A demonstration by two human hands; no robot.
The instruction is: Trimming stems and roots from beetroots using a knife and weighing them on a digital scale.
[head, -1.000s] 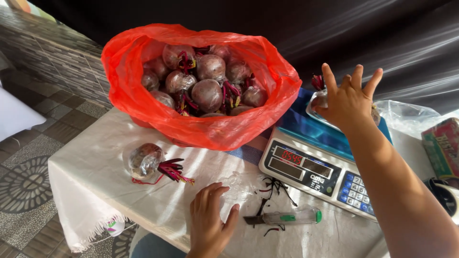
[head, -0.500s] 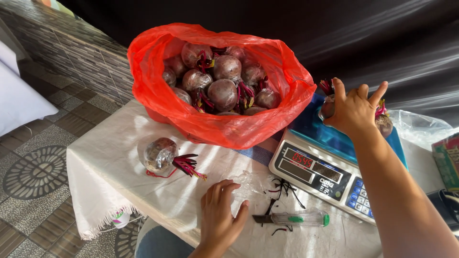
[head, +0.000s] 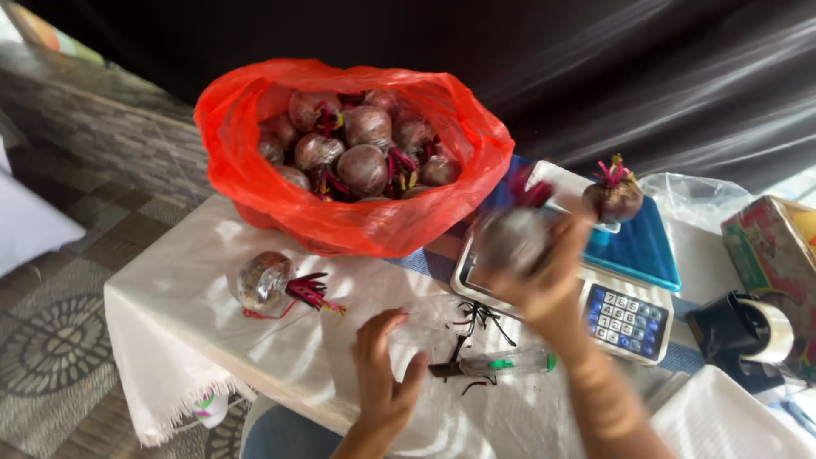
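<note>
My right hand (head: 544,276) is lifted in front of the weighing scale (head: 633,255) and grips a round beetroot (head: 512,238) with red stems; the hand is motion-blurred. Another beetroot (head: 614,194) stands on the scale's platform. My left hand (head: 382,374) rests open, fingers spread, on the white tablecloth (head: 187,306) near the front edge. Just right of it lies a small knife (head: 497,365) with a clear handle among trimmed roots. A wrapped beetroot (head: 265,280) lies alone on the cloth to the left.
A red plastic bag (head: 340,221) full of several beetroots fills the back of the table. A tape dispenser (head: 748,336) and a colourful box (head: 773,242) stand at the right. A clear plastic bag (head: 697,200) lies behind the scale. Tiled floor lies to the left.
My right hand came back from the scale platform towards me, now gripping a beetroot. One beetroot stays on the platform. The left hand shifted slightly on the cloth.
</note>
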